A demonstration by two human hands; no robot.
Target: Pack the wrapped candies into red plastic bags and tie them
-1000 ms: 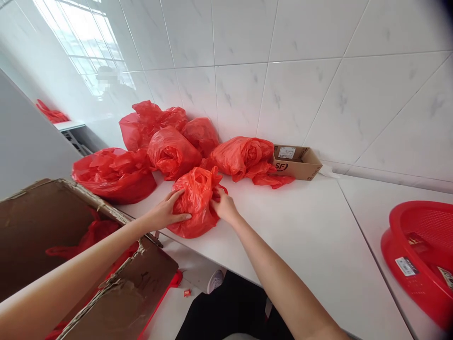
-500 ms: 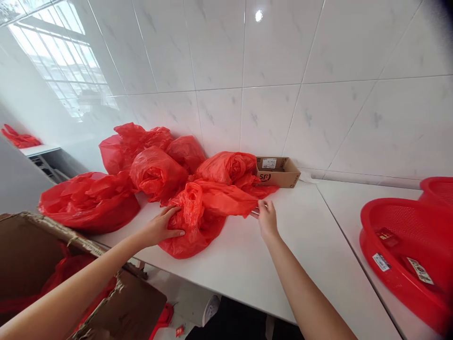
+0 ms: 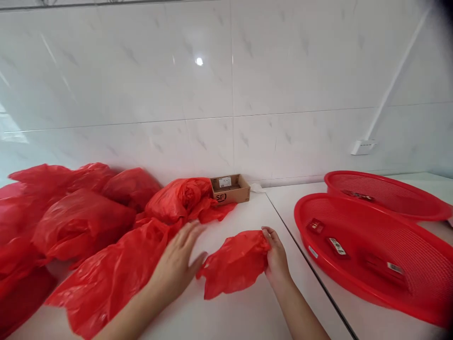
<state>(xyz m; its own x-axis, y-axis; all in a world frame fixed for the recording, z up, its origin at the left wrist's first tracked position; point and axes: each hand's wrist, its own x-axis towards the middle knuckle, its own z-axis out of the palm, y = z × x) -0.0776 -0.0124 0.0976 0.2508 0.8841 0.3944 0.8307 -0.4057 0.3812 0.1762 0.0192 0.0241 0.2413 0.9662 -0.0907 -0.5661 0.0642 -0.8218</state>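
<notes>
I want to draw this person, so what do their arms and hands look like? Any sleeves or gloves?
Both arms are bare as far as the picture shows, with no sleeves. The left hand and the right hand wear no gloves, and no watch, bracelet or ring can be seen.

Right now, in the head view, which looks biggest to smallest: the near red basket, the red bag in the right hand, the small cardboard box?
1. near red basket
2. red bag, held by the right hand
3. cardboard box; it sits farther from the camera, so distance may shrink it
</notes>
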